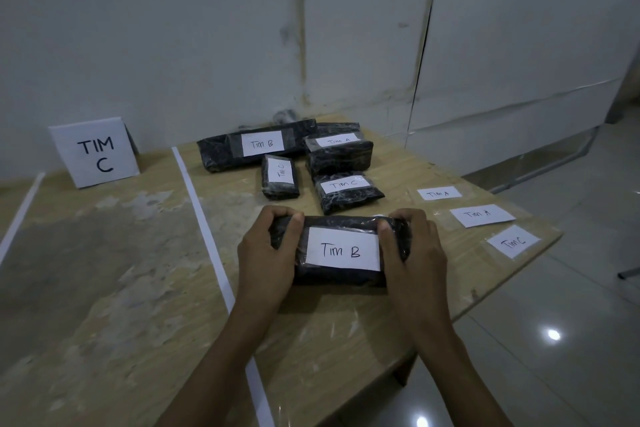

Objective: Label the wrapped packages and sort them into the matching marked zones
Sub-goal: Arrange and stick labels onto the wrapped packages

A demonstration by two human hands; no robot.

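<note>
Forearms are seen reaching in from the bottom edge over the wooden table (104, 270), and a black wrapped package (337, 277) is gripped at its two short ends, just right of a white tape strip (207, 236) that is laid across the tabletop from near to far. The left hand (266, 253) is curled round the left end, with the thumb laid on top. The right hand (412, 253) is curled round the right end in the same way, its thumb pressed at the edge of the white paper label (343, 250), on which "Tim B" is handwritten. Whether the package is resting on the table or raised just above it cannot be told. Towards the table's right edge three loose paper slips are laid flat, apart from one another: the nearest slip (513, 241) is marked "Tim C", while the middle slip (482, 215) and the far slip (439, 193) are each marked "Tim A". Beyond the held package, four more black packages are grouped right of the strip. A squat package (348, 192) labelled "Tim C" is closest, and a small package (280, 177), also labelled "Tim C", is placed to its left. Behind these, a thick package (339, 152) labelled "Tim A" is set beside a long package (256, 146) labelled "Tim B". Left of the strip, a standing card sign (95, 152) lettered "TIM C" is placed at the table's back edge, and a second tape strip (20, 215) is seen at the far left. A stained pale wall (346, 28) closes the background.
</note>
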